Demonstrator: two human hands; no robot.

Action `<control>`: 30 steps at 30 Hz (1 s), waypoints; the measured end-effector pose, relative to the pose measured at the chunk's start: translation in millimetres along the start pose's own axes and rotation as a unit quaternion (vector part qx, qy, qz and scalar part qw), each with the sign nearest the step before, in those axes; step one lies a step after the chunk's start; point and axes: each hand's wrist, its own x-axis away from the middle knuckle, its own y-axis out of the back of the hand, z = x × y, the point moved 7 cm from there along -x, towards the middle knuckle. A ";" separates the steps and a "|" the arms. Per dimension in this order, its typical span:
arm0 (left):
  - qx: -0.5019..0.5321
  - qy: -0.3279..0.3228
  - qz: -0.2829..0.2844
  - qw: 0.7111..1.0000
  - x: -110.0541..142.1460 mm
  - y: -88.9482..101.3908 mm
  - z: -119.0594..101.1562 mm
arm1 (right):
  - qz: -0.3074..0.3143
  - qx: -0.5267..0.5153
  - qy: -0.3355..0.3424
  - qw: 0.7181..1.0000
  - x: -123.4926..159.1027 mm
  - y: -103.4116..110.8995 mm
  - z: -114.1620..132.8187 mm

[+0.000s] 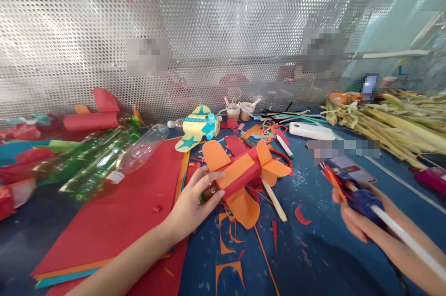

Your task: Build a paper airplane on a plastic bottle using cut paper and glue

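My left hand (200, 194) grips the bottle end of a toy plane (239, 173), a small bottle wrapped in red with orange wings and tail pieces. It lies tilted over the paper scraps at the middle of the table. At the right, my right hand (365, 217) is wrapped round a dark blue glue gun (365, 200), with a long white glue stick (411, 238) coming out of its back. Something orange (335, 182), perhaps a piece of paper, shows by the fingers of that hand. The glue gun's tip is blurred and stands apart from the plane.
Red sheets (139, 212) lie stacked at the left beside a clear bottle (141, 152) and green bottles (101, 161). Behind the plane is a yellow bottle plane (197, 124). Dry husks (390, 124) lie at the right near a white power strip (311, 131). A perforated metal screen (223, 31) stands behind.
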 end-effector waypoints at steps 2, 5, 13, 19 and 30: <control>0.009 0.016 0.008 1.000 -1.3 0.2 0.8 | 0.068 -0.019 0.014 0.997 5.3 -9.4 4.2; 0.028 0.037 0.009 0.999 -2.3 0.7 2.9 | 0.097 -0.039 0.012 0.994 8.8 -12.8 9.6; 0.102 0.084 -0.012 0.991 -1.6 -2.0 15.7 | 0.170 -0.073 0.019 0.983 17.2 -33.5 17.8; 0.121 0.084 -0.026 0.989 -1.6 -1.8 16.3 | 0.283 0.006 0.024 0.959 21.8 -70.8 34.9; 0.124 0.107 -0.109 0.980 3.7 8.2 18.0 | 0.352 0.054 0.027 0.934 30.3 -91.5 45.2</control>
